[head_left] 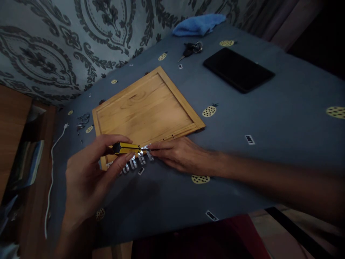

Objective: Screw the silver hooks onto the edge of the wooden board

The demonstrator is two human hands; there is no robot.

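My left hand (87, 172) grips a screwdriver (127, 148) with a yellow and black handle between thumb and fingers. Its shaft points right, across a shiny metal hook rack (132, 162), toward the fingertips of my right hand (183, 154). Those fingers are pressed together at the rack's right end; what they pinch is hidden. Several curved hooks hang toward me along the near edge of a framed wooden board (142, 108), which lies on the table. Small dark holes show in that edge, just beyond my right fingers. My left hand covers part of the rack.
A black tablet (238, 70), keys (191, 49) and a blue cloth (199, 25) lie toward the back of the table (285, 118). Small metal parts (83, 120) and a white cable (52, 172) are at left, near shelves with books (29, 167). A patterned wall stands behind.
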